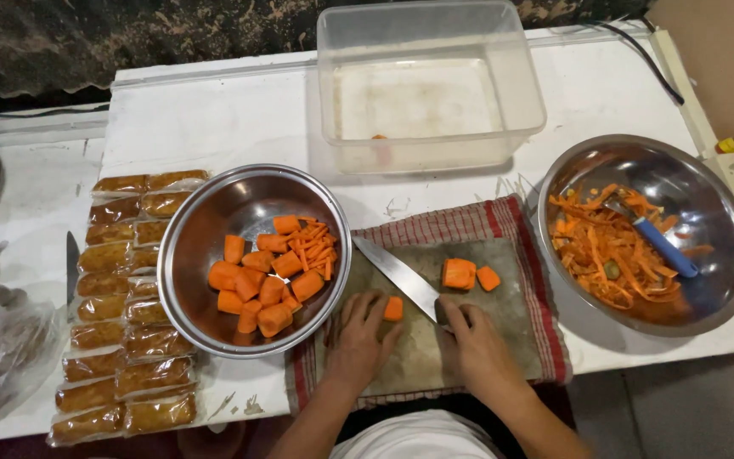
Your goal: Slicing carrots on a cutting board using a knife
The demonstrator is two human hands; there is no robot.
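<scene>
On the board: right hand gripping knife, blade toward 10 o'clock; left hand pinching one carrot piece. Two chunks uncut at 1 o'clock. Bowl at 9 o'clock holds many cut pieces; peelings fill the right bowl. Judged mostly done.

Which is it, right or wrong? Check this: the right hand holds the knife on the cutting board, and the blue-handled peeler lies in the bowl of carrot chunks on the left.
Wrong in one respect. In the head view the right hand does hold the knife on the cutting board, but the blue-handled peeler lies in the bowl of carrot peelings on the right, not in the bowl of carrot chunks.
</scene>
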